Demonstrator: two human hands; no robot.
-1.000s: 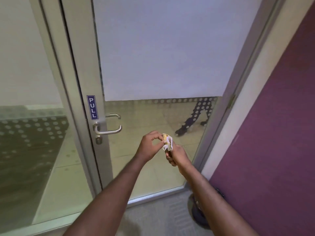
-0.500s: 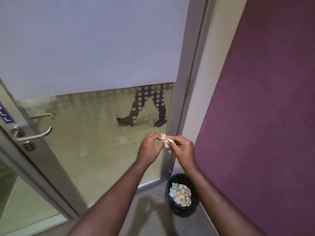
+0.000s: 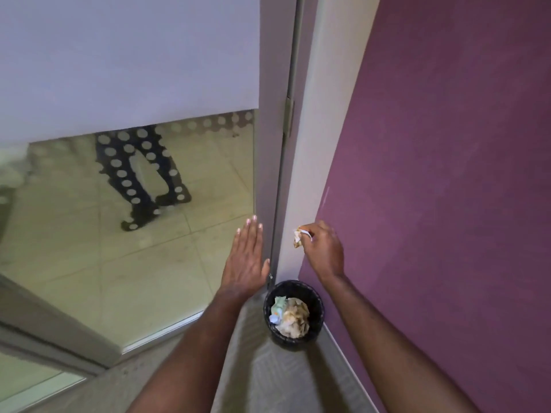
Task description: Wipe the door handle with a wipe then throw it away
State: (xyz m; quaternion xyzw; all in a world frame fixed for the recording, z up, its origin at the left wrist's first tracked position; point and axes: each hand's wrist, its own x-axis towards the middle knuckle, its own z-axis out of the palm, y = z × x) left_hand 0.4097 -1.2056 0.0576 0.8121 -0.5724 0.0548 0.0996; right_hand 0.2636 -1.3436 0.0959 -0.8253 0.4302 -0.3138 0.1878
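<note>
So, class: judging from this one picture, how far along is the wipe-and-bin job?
Wiping looks finished: the door handle is out of view. In hand: the right hand pinches the crumpled wipe above the black waste bin; the left hand is open and flat. Left: drop the wipe in.

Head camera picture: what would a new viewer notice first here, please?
First, the right hand pinching a crumpled wipe above the black waste bin, which stands in the corner by the purple wall and holds crumpled paper. The left hand is open and flat, before the glass door.
</note>
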